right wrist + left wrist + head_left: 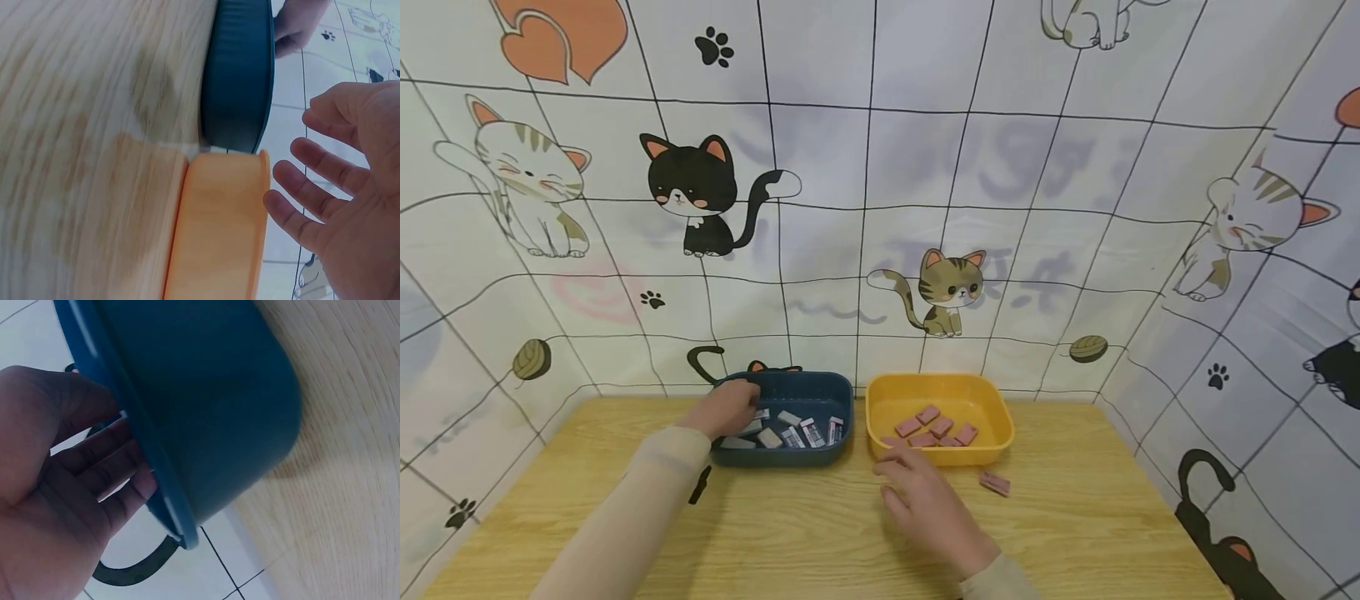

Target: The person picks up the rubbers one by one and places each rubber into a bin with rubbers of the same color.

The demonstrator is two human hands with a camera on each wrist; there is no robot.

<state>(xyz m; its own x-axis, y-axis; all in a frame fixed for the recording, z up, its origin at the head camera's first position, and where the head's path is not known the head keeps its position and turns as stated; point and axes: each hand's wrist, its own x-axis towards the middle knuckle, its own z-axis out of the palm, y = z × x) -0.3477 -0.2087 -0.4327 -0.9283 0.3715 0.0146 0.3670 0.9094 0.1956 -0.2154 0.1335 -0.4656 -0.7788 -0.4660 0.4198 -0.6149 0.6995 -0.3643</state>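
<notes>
My left hand (726, 408) reaches over the left side of the dark blue bin (778, 457). In the left wrist view its fingers (112, 453) pass behind the bin's rim, so their tips and anything between them are hidden. Several small white blocks, some in dark printed sleeves like erasers (812, 432), lie in that bin. By the front rim of the yellow bin (943, 456) is my right hand (928, 512), fingers spread and slightly bent, palm empty in the right wrist view. Several pink blocks (941, 427) lie inside the yellow bin.
One more pink block (995, 483) lies on the wooden table (820, 533), in front of the yellow bin's right corner. The two bins stand side by side against a cat-printed, gridded backdrop (827, 242), which also rises along both sides.
</notes>
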